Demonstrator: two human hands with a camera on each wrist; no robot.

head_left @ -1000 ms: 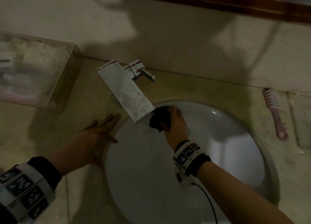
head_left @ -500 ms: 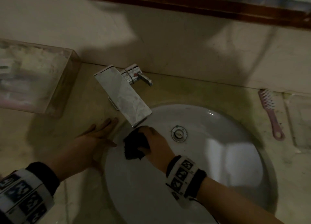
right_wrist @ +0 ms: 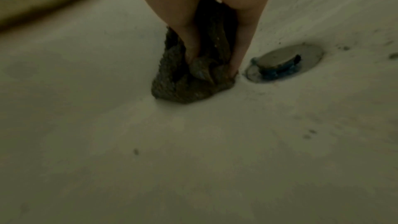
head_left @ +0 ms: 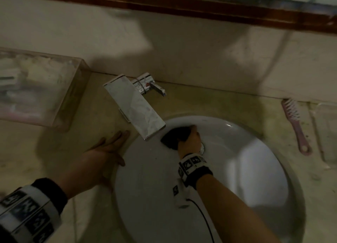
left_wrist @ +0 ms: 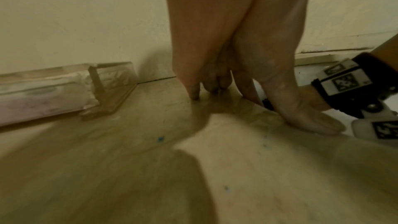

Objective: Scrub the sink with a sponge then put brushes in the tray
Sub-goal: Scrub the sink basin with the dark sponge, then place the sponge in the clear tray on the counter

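Observation:
My right hand (head_left: 188, 139) grips a dark sponge (head_left: 174, 136) and presses it on the white sink bowl (head_left: 255, 169) just under the spout, beside the drain (right_wrist: 284, 62). In the right wrist view the fingers (right_wrist: 243, 40) curl around the sponge (right_wrist: 189, 83). My left hand (head_left: 102, 155) lies flat with straight fingers on the beige counter at the sink's left rim; the left wrist view shows its fingertips (left_wrist: 194, 94) touching the counter. A pink brush (head_left: 295, 126) lies on the counter at the far right. A clear tray (head_left: 36, 89) stands at the left against the wall.
A chrome faucet (head_left: 135, 105) with a flat spout juts over the bowl's back left, its lever (head_left: 156, 89) behind it. The wall rises right behind the counter, with a dark wooden frame (head_left: 182, 3) above. Dark specks dot the bowl near the drain.
My right hand has swept the sponge from the bowl's left side back up and right to under the spout, now covering most of the drain. The left hand stays flat on the counter.

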